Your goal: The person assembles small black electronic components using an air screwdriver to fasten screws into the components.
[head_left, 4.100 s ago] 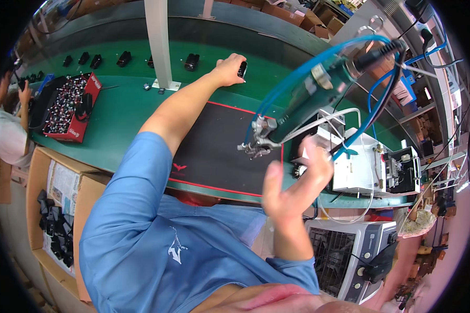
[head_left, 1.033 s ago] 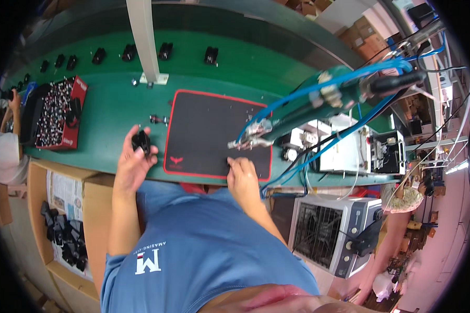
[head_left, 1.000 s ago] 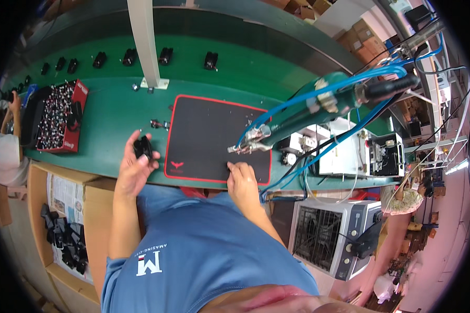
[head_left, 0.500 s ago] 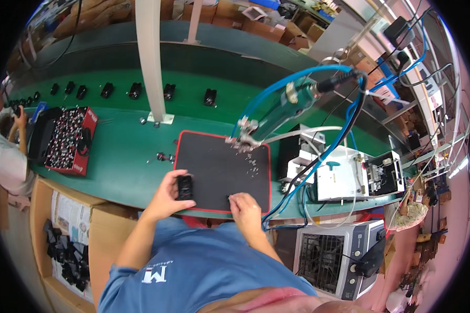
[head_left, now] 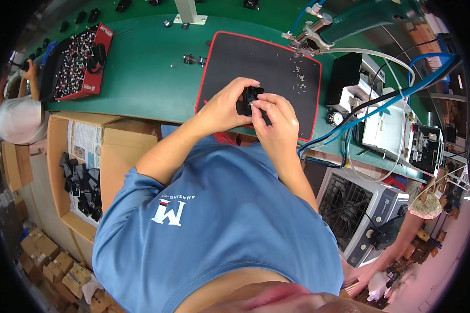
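Over the near part of the red-edged black mat, my left hand grips a small black plastic housing from its left side, thumb below and fingers above. My right hand meets it from the right. Its thumb and fingertips are pinched together against the housing's open face, and what they hold is too small to make out. Several tiny pale metal pieces lie scattered on the right of the mat. Beyond them hangs a green powered driver with a metal clamp at its tip.
To the left stands a red box full of small parts, with a small dark assembly nearer the mat. A cardboard carton holds black pieces. Hoses and a white-and-black machine occupy the right. A person works at far left.
The view has tilted down and shifted. My right hand has left the mat's near edge and come to the housing in my left hand; both hands are now together.
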{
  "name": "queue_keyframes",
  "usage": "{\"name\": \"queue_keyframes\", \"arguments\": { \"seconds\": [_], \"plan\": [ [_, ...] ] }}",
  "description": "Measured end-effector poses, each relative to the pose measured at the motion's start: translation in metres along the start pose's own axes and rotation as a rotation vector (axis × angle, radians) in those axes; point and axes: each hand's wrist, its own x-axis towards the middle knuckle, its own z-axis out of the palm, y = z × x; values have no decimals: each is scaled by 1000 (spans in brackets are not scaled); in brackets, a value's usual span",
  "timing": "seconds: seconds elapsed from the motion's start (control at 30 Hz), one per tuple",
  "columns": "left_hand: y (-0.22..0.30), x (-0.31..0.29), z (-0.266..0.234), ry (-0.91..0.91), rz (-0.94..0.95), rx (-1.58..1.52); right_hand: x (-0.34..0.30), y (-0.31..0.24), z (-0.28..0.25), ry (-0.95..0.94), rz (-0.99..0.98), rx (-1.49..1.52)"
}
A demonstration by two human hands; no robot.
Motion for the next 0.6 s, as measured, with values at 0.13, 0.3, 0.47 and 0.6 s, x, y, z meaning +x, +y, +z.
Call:
{"name": "queue_keyframes", "arguments": {
  "seconds": [0.13,0.3,0.47,0.6],
  "plan": [
    [-2,-10,1,27,-34,1,-10,-3,5,-12,-27,-41],
    [0,-15,-3,52,10,44,-13,-2,9,-28,-7,-62],
    [-4,-7,-5,64,79,138,-8,0,12,-56,39,-67],
    [9,-2,-5,115,252,203,-3,-9,2,-116,14,-120]
  ]
}}
